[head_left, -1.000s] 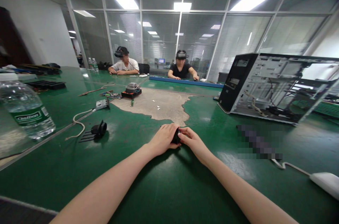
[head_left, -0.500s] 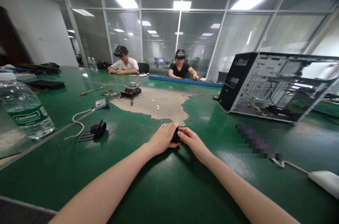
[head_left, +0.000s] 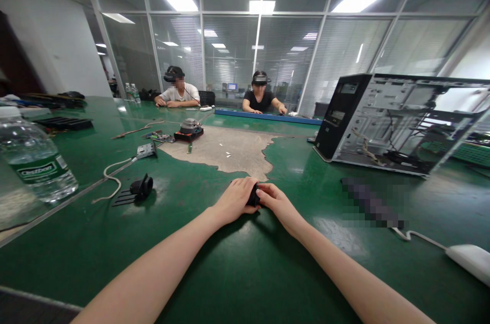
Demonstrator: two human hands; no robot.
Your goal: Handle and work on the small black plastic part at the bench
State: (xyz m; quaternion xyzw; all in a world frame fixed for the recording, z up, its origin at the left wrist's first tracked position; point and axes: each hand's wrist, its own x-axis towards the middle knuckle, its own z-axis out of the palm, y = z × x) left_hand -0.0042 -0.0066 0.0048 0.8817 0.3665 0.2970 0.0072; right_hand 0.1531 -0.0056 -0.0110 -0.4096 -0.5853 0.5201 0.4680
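A small black part [head_left: 253, 196] sits between my two hands, just above or on the green table [head_left: 245, 273]; most of it is hidden, so I cannot tell its kind. My left hand [head_left: 236, 200] wraps over it from the left, thumb low and fingers curved across the top. From the right, my right hand [head_left: 276, 202] pinches its side with thumb and fingertips. To the left lies a black plastic piece [head_left: 142, 188] with a round collar and long flat prongs.
A water bottle [head_left: 40, 160] stands at the left. An opened computer case [head_left: 344, 120] is on the right, with a white mouse [head_left: 469, 262] nearer. Past my hands are a bare patch [head_left: 245, 148] in the green covering and a speaker-like part [head_left: 190, 127]. Two people sit opposite.
My hands keep their hold on the black part, with hardly any movement. The view has shifted very slightly.
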